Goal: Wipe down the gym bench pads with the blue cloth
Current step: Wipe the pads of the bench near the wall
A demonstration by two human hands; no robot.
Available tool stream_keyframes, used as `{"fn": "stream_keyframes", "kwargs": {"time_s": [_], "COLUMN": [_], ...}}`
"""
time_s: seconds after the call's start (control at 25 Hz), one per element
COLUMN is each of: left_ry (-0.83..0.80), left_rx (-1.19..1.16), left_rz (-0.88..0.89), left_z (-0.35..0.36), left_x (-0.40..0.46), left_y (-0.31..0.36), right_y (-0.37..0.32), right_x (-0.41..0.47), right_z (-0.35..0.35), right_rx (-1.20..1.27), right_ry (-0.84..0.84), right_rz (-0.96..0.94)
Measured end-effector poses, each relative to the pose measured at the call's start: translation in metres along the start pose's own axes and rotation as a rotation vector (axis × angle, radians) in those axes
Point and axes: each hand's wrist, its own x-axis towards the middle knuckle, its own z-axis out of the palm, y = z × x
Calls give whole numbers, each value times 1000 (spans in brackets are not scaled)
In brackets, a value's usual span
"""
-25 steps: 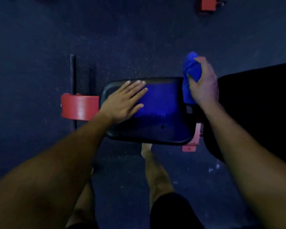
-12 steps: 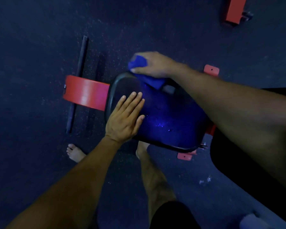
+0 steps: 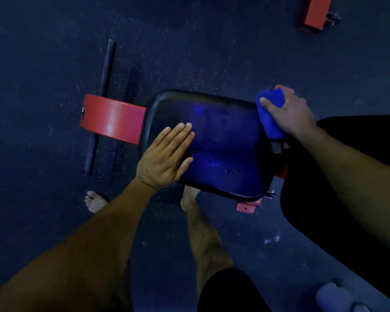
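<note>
While the left hand [image 3: 167, 154] rests flat with straight fingers on the black padded seat pad [image 3: 221, 140], the right hand [image 3: 288, 113] grips the bunched blue cloth [image 3: 269, 113] at the pad's far right corner (unwiped surface extends leftward, along the pad's long axis).

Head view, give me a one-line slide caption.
Left hand flat on the seat pad while the right hand grips the blue cloth at its far corner.
</note>
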Motion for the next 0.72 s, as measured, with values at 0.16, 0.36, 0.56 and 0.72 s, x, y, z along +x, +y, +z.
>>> {"fn": "stream_keyframes", "kwargs": {"time_s": [0.16, 0.36, 0.56, 0.72], "left_ry": [21, 25, 30, 19], "left_rx": [24, 45, 51, 40], "left_rz": [23, 43, 44, 44], "left_z": [7, 10, 13, 10], "left_x": [-4, -5, -5, -5], "left_y": [-2, -5, -5, -5], "right_y": [-33, -161, -197, -75], "right_x": [3, 18, 23, 18], "right_z": [15, 30, 34, 9], "right_rx": [29, -37, -79, -39], "right_ry": [110, -95, -224, -121], "right_rz": [-24, -549, -823, -394]}}
